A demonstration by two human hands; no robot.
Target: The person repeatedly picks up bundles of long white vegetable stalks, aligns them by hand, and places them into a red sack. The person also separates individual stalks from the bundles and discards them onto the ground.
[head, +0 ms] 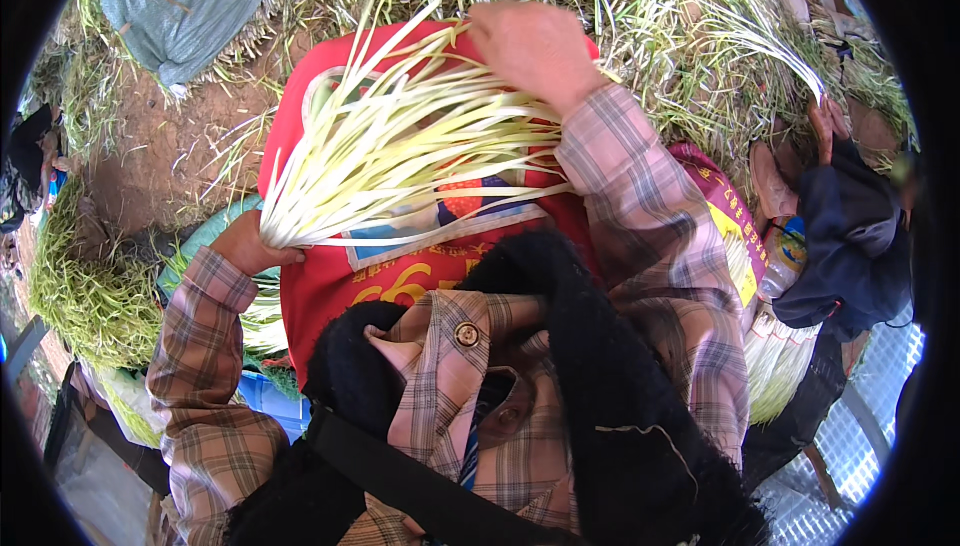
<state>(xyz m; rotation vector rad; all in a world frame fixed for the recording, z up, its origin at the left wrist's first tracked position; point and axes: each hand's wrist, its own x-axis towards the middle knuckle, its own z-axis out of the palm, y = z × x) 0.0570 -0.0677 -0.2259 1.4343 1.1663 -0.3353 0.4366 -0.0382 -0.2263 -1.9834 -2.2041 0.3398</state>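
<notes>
My left hand (253, 241) grips the pale lower ends of a bundle of yellow-white leafy stalks, which look like blanched chives (420, 141). The stalks fan out to the right over a red printed apron (322, 276) on my lap. At the far side of the fan, my right hand (529, 50) is blurred, its fingers bent at a few leaf tips near the apron's far edge. Whether those fingers are closed on a leaf is not clear.
Loose green-yellow leaves (645, 35) litter the ground ahead. A grey-green woven sack (187, 5) lies upper left, a leaf heap (90, 291) at left. On the right, a person in dark clothing (855, 223) holds stalks (757, 39). Tied bundles (780, 366) lie near my right elbow.
</notes>
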